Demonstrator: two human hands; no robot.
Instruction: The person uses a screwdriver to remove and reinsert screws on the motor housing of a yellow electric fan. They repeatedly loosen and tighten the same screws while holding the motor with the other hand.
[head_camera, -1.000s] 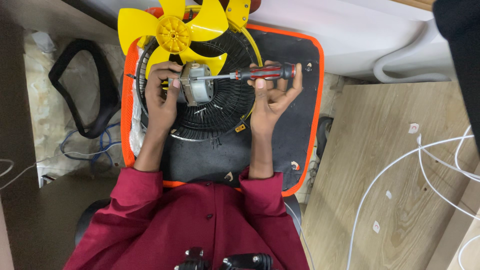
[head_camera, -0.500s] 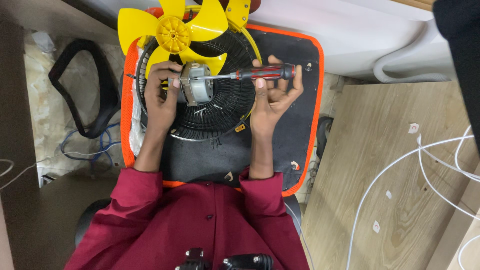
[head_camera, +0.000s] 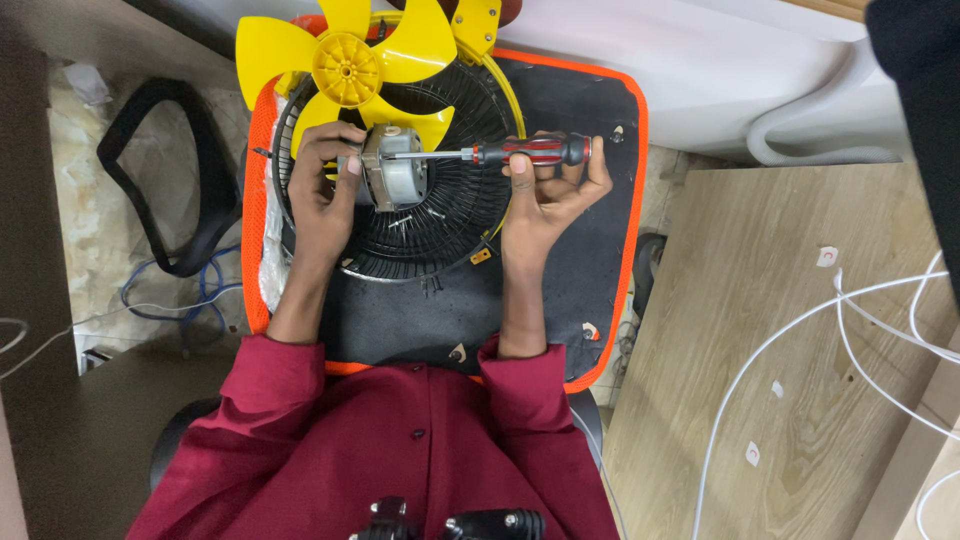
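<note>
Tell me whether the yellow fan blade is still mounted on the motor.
No: the yellow fan blade lies apart above the motor.

Bright yellow plastic fan blade (head_camera: 345, 60) up top, black wire fan grille (head_camera: 440, 215) under it, silvery grey metal motor (head_camera: 393, 182) in my left hand (head_camera: 322, 190). Screwdriver with the red-and-black handle (head_camera: 535, 151) in my right hand (head_camera: 545, 195). Black mat with orange edging (head_camera: 590, 290), my maroon shirt (head_camera: 390, 450), pale wood-grain desk (head_camera: 790, 330).

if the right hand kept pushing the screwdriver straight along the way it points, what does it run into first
Probably the small silver fan motor: the right hand aims the red-handled screwdriver leftward, and its tip already sits at the motor's top edge, which the left hand grips. Exact depth is unclear.
</note>
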